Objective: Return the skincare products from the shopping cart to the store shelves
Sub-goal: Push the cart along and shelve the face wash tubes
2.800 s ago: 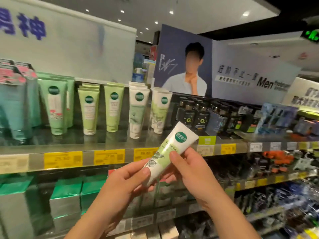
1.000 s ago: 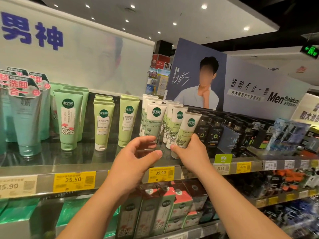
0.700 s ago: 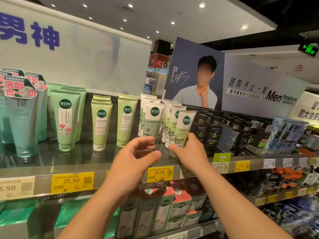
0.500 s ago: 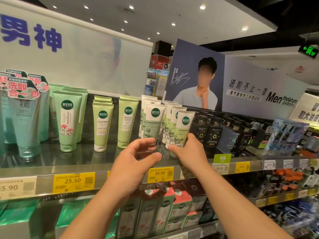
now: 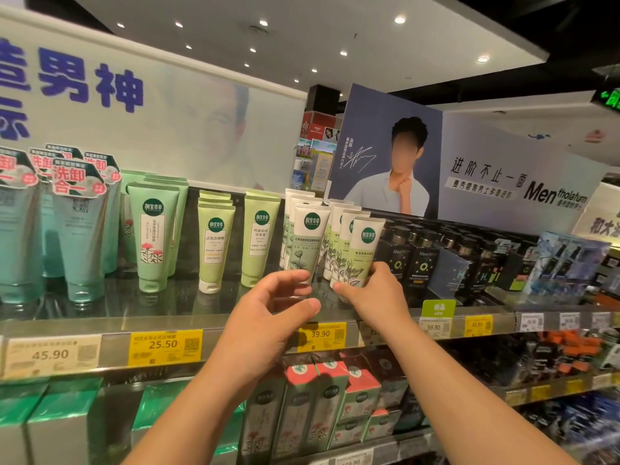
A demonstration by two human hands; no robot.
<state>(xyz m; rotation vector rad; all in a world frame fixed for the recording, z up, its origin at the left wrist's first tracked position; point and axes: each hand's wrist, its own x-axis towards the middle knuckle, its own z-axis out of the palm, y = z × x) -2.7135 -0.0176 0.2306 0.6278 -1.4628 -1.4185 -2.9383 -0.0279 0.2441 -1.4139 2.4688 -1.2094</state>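
Head view: right hand (image 5: pixel 372 297) grips the white tube (image 5: pixel 360 255), standing tall on the shelf (image 5: pixel 235 322). Left hand (image 5: pixel 268 317), open and empty, sits at its 8 o'clock, close by.

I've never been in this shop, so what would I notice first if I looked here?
Probably the two hands in the middle: the right hand has its grip on a white leaf-printed tube standing on the top shelf, while the left hand hovers open beside it. Next, the rows of green tubes to the left, and the big poster of a person behind the shelf.
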